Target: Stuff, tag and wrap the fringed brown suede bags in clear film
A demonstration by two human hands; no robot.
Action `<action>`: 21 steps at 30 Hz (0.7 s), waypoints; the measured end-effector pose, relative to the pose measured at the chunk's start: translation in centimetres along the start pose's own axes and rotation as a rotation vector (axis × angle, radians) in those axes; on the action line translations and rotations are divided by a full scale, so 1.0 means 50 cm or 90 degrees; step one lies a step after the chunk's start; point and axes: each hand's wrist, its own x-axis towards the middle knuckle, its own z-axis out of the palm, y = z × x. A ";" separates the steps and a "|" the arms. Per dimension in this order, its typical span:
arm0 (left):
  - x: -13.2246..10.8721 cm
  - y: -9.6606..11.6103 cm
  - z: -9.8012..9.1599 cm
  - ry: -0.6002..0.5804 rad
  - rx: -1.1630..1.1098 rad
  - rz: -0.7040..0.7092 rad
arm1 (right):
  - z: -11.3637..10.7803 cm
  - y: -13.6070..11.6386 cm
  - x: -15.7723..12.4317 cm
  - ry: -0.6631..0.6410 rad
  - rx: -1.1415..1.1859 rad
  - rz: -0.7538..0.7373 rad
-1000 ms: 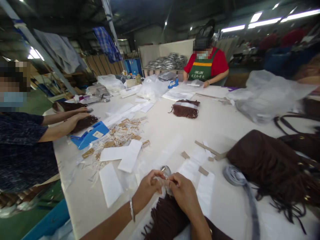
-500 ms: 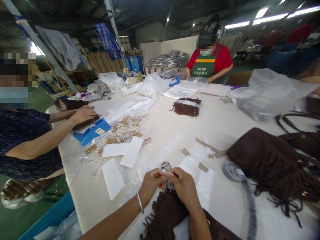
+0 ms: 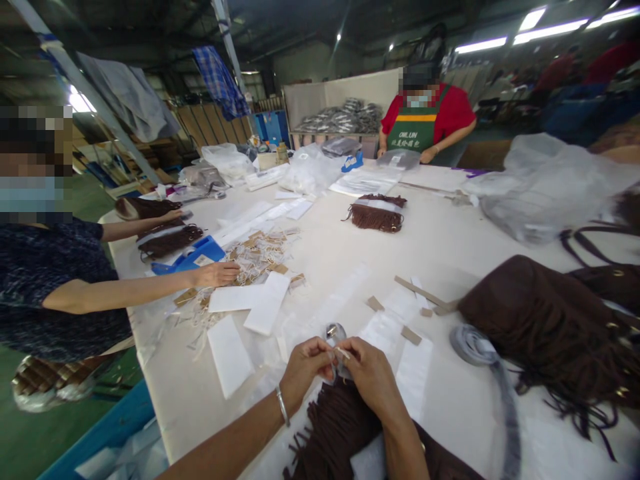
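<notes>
My left hand (image 3: 306, 367) and my right hand (image 3: 373, 373) meet in front of me, thumbs and fingers pinched together. Between them is a small piece of clear plastic wrap (image 3: 341, 371), largely covered by the fingertips. A shiny metal fitting (image 3: 334, 331) pokes out just beyond the fingers. Beneath my hands lies a dark brown fringed bag (image 3: 333, 427), its fringe spread to the left and a white sheet (image 3: 367, 460) against it. At the right rests another brown fringed bag (image 3: 520, 320), beside a roll of grey strip (image 3: 473, 345).
White foam sheets (image 3: 229, 357) and a heap of tan tags (image 3: 260, 253) lie left of centre. A co-worker's hand (image 3: 219, 274) touches the tags, near a blue tape dispenser (image 3: 193, 257). Across the table (image 3: 320, 267) another person stands behind clear bags. A wrapped brown bag (image 3: 376, 217) lies mid-table.
My hands keep their pinch in nearly the same place. The left co-worker's one hand has moved from a brown bag to the tags. The view has shifted slightly.
</notes>
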 end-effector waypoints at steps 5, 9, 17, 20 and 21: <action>0.000 0.001 0.001 0.001 0.009 0.002 | -0.001 -0.001 -0.001 -0.003 -0.029 0.002; 0.000 0.001 0.000 0.001 0.008 0.006 | -0.004 -0.004 -0.003 0.000 -0.053 -0.004; -0.009 0.008 0.006 0.082 -0.029 0.033 | 0.004 0.003 -0.006 0.029 -0.102 -0.022; -0.016 0.015 0.008 0.022 -0.084 0.017 | 0.010 0.003 -0.005 0.053 -0.124 -0.044; -0.018 0.018 0.008 -0.024 -0.103 0.000 | 0.011 0.003 -0.005 0.056 -0.129 -0.054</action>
